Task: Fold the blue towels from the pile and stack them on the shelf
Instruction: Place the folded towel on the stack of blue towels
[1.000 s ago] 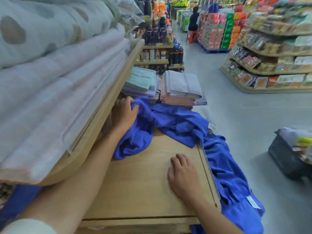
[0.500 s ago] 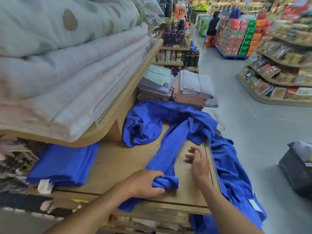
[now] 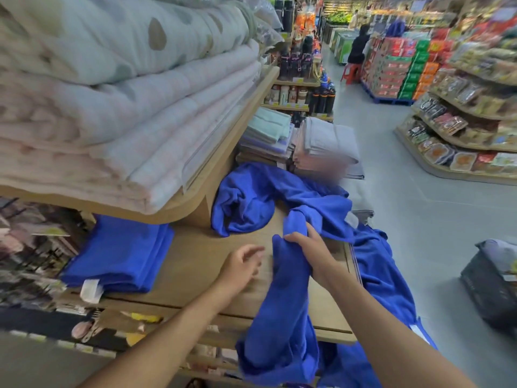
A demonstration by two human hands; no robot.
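Shop aisles run off behind a low wooden shelf, which sits under an upper board loaded with pale quilts. At the left of the shelf lies a folded stack of blue towels, flat and squared, with a white tag at its front edge. That is the only finished part of the job that shows.

Further back and to the right, the pile of unfolded blue cloth sprawls across the wood and spills over the shelf's right edge towards the floor. How many towels are in it cannot be told. Beyond it stand folded grey and pink towels.

The right hand has its grip clamped on the bunched upper part of one blue towel, whose length hangs crumpled over the front edge of the shelf. The left hand hovers just beside that towel above the bare wood, its grip apart, fingers loosely curled and holding nothing.

By my reading the task is at an early to middle stage. This towel has yet to be spread, folded and set on the stack, and the rest of the heap follows.
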